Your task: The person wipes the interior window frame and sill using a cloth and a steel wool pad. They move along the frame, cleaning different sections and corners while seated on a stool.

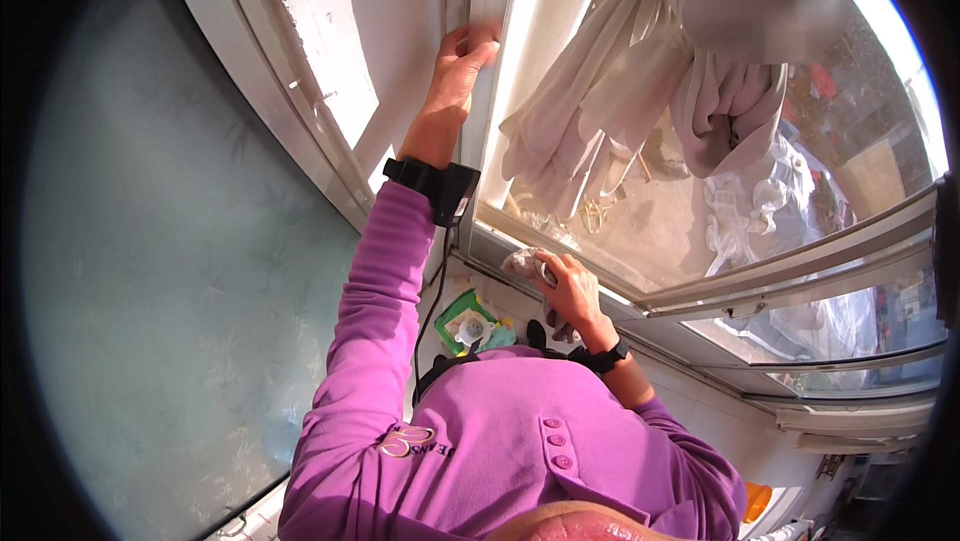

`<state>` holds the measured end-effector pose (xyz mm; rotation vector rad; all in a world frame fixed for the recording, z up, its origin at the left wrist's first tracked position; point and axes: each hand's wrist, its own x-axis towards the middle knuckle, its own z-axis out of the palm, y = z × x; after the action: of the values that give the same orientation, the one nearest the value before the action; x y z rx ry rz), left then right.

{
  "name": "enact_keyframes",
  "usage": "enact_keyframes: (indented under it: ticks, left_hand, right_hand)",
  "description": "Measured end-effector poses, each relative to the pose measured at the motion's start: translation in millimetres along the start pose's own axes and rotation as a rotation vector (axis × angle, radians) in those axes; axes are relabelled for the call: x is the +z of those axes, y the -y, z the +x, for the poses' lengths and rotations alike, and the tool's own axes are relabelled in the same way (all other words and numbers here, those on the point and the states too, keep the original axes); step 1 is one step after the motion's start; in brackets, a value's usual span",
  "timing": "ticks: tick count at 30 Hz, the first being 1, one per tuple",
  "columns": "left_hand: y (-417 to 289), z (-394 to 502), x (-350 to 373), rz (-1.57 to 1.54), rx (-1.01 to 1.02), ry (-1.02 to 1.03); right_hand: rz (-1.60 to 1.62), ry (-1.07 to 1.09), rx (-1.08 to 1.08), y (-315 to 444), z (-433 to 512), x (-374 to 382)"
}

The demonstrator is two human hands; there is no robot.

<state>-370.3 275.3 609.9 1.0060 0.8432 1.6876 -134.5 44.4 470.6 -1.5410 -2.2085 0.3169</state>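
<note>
My left hand (469,49) is raised against a white window-frame post (486,102). Its fingers are curled and blurred by motion, so whether they hold anything is unclear. Lower down, my right hand (576,292) grips a crumpled, pale rag (525,263), part of which hangs below the palm. That hand is beside the lower frame rail of the glazed panel. Beyond the glass (652,233), a light beige curtain (592,113) hangs gathered in a knot; the picture does not settle which side of the pane it is on.
A frosted glass panel (187,278) with leaf patterns fills the left. On the floor lie a green packet (450,310) and a small white container (474,329). A black cable (431,312) runs down from my left wrist device (454,192). A window latch (746,310) projects at right.
</note>
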Motion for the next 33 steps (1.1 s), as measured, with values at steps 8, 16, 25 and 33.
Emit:
enact_keyframes:
  ticks: [8,16,25,33]
  left_hand:
    - [-5,0,-2,-0.083,-0.049,0.016]
    - [-8,-2,0,-0.035,-0.039,-0.005]
    - [6,-101,-71,0.280,-0.013,-0.069]
    - [70,-285,-216,0.206,-0.331,-0.266]
  right_hand:
    - [-0.006,-0.007,0.002,-9,-4,10]
    - [0.035,-0.012,-0.037,-1,-3,7]
    - [0.178,0.015,-0.087,31,28,-4]
    - [0.156,-0.346,-0.374,114,142,-72]
